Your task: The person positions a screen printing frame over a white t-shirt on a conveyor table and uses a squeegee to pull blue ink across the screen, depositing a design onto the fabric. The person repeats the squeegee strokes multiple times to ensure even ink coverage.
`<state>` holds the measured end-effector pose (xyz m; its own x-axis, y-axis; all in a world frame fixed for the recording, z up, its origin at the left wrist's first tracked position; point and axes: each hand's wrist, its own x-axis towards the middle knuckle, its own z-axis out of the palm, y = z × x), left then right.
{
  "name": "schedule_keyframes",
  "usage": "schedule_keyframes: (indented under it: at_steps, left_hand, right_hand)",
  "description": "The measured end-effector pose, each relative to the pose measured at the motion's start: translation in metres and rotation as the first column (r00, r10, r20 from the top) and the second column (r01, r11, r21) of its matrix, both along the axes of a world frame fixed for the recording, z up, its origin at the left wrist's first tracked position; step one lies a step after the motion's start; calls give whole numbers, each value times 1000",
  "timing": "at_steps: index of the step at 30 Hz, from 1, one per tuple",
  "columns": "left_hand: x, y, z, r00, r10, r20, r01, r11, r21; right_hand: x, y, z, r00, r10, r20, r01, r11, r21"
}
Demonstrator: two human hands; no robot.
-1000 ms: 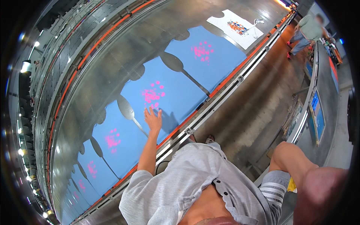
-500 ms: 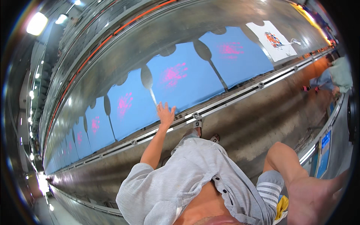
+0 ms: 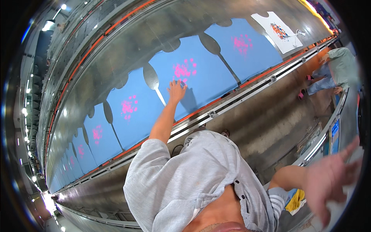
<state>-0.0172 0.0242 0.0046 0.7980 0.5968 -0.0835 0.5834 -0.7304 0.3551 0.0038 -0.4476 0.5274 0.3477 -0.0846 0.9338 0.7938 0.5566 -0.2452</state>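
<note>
Blue shirt-shaped fabric panels (image 3: 203, 83) lie flat in a row on a long metal table, each with pink splotches printed on it. My left hand (image 3: 177, 91) reaches over one panel, fingers apart and holding nothing. Its fingertips are at the lower edge of that panel's pink print (image 3: 183, 70), and its shadow falls beside it on the cloth. Whether it touches the fabric I cannot tell. My right hand (image 3: 328, 181), slightly blurred, is raised at the far right, close to the camera, with fingers spread and nothing in it.
A metal rail (image 3: 247, 94) runs along the table's near edge. At the far right end lies a white fabric panel (image 3: 278, 33) with a multicoloured print. Another person (image 3: 344, 67) in a pale green top bends beyond the walkway. A yellow cloth (image 3: 295, 201) is near my right arm.
My left hand has moved from the panel's near edge up toward its pink print. My right hand has lifted and its fingers have spread. The other person has shifted posture.
</note>
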Motion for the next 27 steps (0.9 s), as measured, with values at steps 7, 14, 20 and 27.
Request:
schedule_keyframes:
  at_steps: [7,14,20,27]
  left_hand:
    - [9,39,-13,980,-198,16,196,977,85]
    - [-5,43,-7,966,-249,68,235,958,161]
    - [3,51,-20,970,-235,69,215,952,219]
    - [9,58,-13,949,-291,120,284,956,68]
  right_hand:
    - [-18,-91,-444,84,-867,-490,-180,471,-864]
    - [-303,-105,-598,127,-966,-224,-930,-38,-364]
    - [-332,-84,-586,65,-969,-237,-922,33,-387]
    - [-281,-91,-584,-49,-957,-287,-793,212,-572]
